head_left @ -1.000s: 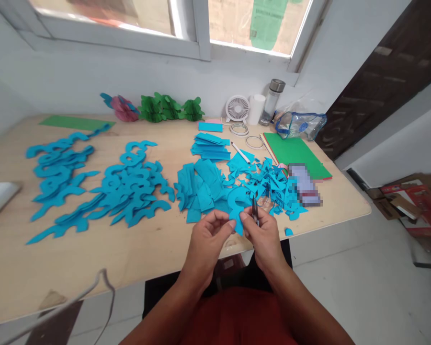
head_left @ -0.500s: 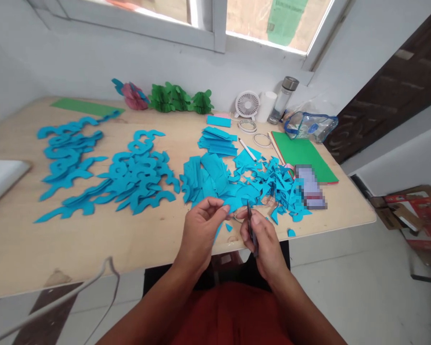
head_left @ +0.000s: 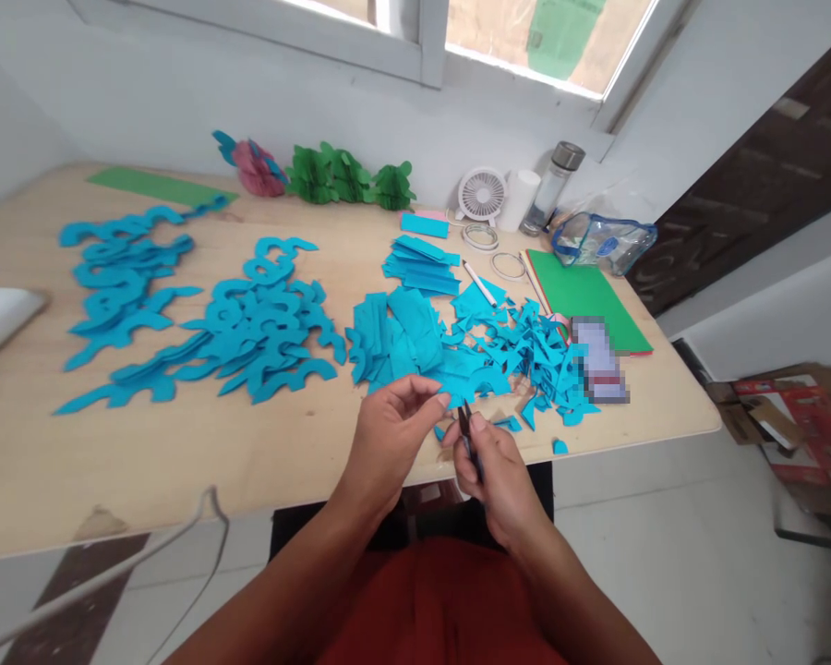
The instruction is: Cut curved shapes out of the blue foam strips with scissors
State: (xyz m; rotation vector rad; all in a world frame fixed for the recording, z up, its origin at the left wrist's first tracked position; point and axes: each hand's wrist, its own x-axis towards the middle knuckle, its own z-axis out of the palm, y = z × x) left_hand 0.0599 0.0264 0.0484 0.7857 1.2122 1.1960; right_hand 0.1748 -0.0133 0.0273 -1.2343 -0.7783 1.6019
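Above the table's near edge [head_left: 415, 476], the left hand [head_left: 405, 416] angles inward, fingertips pinching blue paper [head_left: 457, 395].

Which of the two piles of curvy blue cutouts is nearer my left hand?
The right pile is nearer your left hand. The left pile lies farther off, its top end reaching onto the green strip.

head-worn view looks forward and down over the table [head_left: 283, 443].
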